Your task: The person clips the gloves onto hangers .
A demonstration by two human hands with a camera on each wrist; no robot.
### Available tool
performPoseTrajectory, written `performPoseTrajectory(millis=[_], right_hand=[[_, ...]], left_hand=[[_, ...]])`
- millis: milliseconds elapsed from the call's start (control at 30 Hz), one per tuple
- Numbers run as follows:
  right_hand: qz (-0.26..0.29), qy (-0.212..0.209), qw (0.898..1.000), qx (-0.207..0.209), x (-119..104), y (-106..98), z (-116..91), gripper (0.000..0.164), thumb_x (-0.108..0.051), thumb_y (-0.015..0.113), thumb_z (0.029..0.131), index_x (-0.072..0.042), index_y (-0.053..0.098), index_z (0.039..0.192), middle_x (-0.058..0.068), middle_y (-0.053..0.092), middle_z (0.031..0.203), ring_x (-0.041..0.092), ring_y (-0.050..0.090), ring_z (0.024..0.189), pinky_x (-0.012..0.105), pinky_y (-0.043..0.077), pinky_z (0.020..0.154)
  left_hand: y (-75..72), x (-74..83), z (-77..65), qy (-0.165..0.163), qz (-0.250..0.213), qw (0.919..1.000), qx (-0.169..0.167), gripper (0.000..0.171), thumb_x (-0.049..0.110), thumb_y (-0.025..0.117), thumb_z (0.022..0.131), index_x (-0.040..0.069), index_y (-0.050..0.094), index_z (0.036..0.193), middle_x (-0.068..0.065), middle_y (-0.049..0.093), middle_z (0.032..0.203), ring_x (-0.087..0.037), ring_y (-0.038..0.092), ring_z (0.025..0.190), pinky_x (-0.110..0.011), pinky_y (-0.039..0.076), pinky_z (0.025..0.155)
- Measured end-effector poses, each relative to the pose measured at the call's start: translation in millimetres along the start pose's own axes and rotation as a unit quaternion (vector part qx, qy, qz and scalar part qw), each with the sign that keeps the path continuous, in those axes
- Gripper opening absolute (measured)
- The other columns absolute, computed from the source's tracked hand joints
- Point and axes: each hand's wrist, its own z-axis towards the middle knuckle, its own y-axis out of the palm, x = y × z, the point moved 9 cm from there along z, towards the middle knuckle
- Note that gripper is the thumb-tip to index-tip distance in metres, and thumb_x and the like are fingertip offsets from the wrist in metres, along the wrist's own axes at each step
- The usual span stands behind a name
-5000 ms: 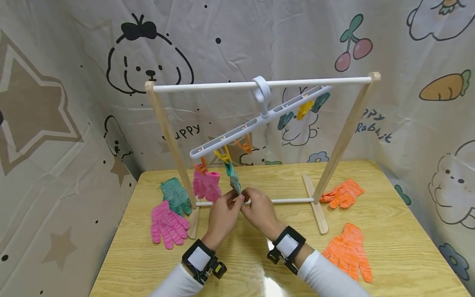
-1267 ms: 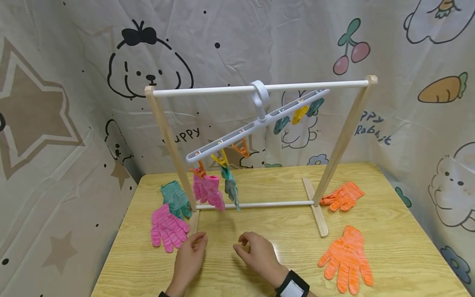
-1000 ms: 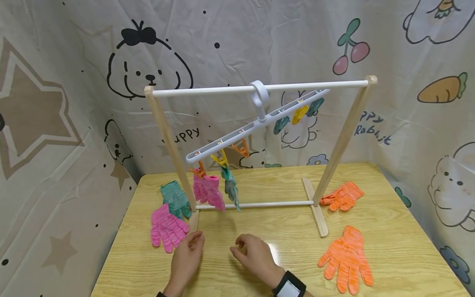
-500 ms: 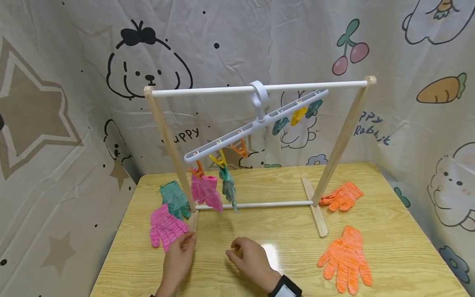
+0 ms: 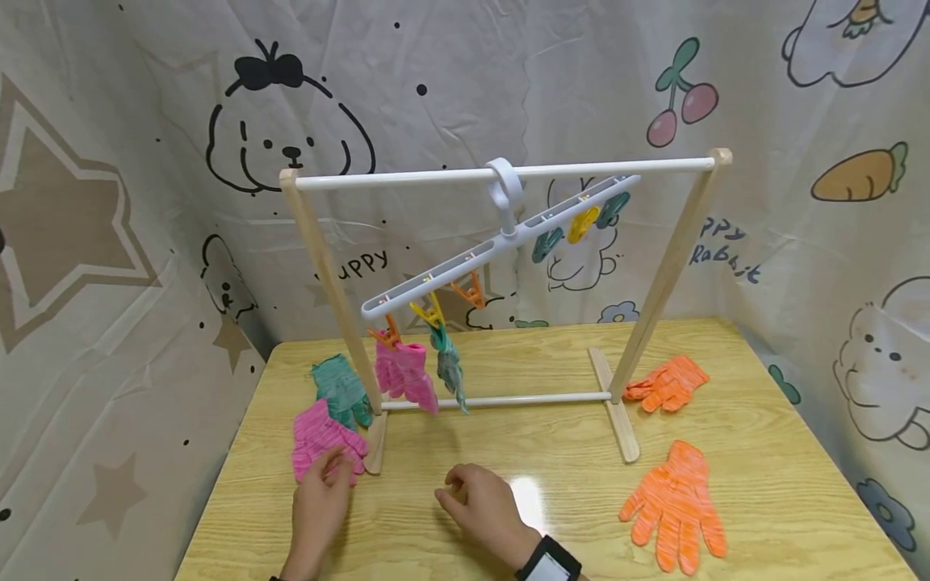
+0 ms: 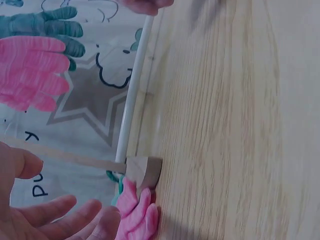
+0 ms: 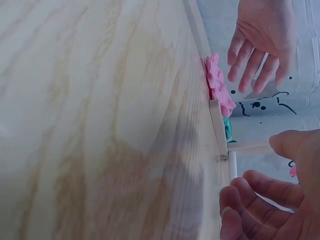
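Observation:
My left hand (image 5: 320, 496) hovers over the near part of a pink glove (image 5: 317, 432) lying on the table at the left. In the left wrist view its fingers (image 6: 55, 212) are spread loosely and hold nothing. Loosely curled and holding nothing, my right hand (image 5: 483, 508) is above the front middle of the table. A green glove (image 5: 337, 386) lies just behind the pink one, partly covered by it. From the hanger (image 5: 501, 242), an orange clothespin (image 5: 388, 332) holds a second pink glove (image 5: 404, 375), and a yellow clothespin (image 5: 429, 309) is above another green glove (image 5: 449, 367).
A wooden rack with a white top bar (image 5: 407, 178) carries the tilted hanger. An orange clothespin (image 5: 472, 290) and several green and yellow ones hang without gloves. Two orange gloves, one far (image 5: 668, 383) and one near (image 5: 679, 508), lie on the right of the table (image 5: 770, 484).
Both hands have let go of the green glove, which hangs from the hanger. They drew back toward me; my left hand then moved left over the pink glove, my right slightly left.

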Motion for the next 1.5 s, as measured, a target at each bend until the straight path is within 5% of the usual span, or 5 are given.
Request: performPoseTrajectory(millis=[267,533,733,1100,1500], right_hand=[[-0.001,0.004,1.0,-0.01,-1,6,-1,0.024,-0.038,0.071,0.092,-0.014,0.072,0.095,-0.007,0.069,0.084,-0.004,0.051,0.067,0.018,0.043,0.059],[0.005,0.0,1.0,-0.024,-3,9,-2,0.025,-0.037,0.07,0.093,-0.012,0.073,0.095,-0.004,0.072,0.087,-0.003,0.053,0.068,0.019,0.046,0.061],[0.008,0.001,1.0,-0.028,-3,10,-2,0.024,-0.036,0.07,0.093,-0.012,0.073,0.095,-0.004,0.072,0.087,-0.003,0.054,0.069,0.019,0.047,0.061],[0.021,-0.004,0.999,-0.032,-5,10,-2,0.025,-0.036,0.069,0.094,-0.011,0.072,0.093,-0.003,0.072,0.085,-0.005,0.051,0.065,0.018,0.045,0.059],[0.03,-0.003,0.999,-0.04,-3,13,-2,0.024,-0.034,0.069,0.095,-0.011,0.072,0.093,-0.004,0.071,0.084,-0.006,0.048,0.062,0.016,0.044,0.057]], left_hand=[[-3.9,-5.9,4.5,-0.019,0.007,0.9998,0.0,0.054,0.027,0.052,0.104,-0.001,0.044,0.149,-0.028,0.056,0.143,-0.043,0.057,0.129,-0.056,0.045,0.107],[-8.5,-1.9,18.8,0.02,0.061,0.9979,0.014,0.059,0.025,0.053,0.102,-0.004,0.037,0.151,-0.033,0.039,0.154,-0.051,0.037,0.143,-0.067,0.032,0.114],[1.2,-16.5,30.6,0.015,0.109,0.9931,-0.041,0.07,0.026,0.052,0.102,-0.009,0.024,0.155,-0.036,0.017,0.162,-0.054,0.02,0.15,-0.067,0.022,0.119],[0.3,-39.3,33.1,-0.046,0.159,0.9841,-0.065,0.077,0.04,0.048,0.101,-0.002,0.019,0.158,-0.033,0.032,0.157,-0.056,0.037,0.14,-0.071,0.038,0.106],[-8.7,-40.4,26.6,-0.038,0.232,0.971,-0.046,0.075,0.04,0.051,0.098,0.001,0.024,0.157,-0.028,0.045,0.151,-0.053,0.052,0.129,-0.069,0.048,0.088]])
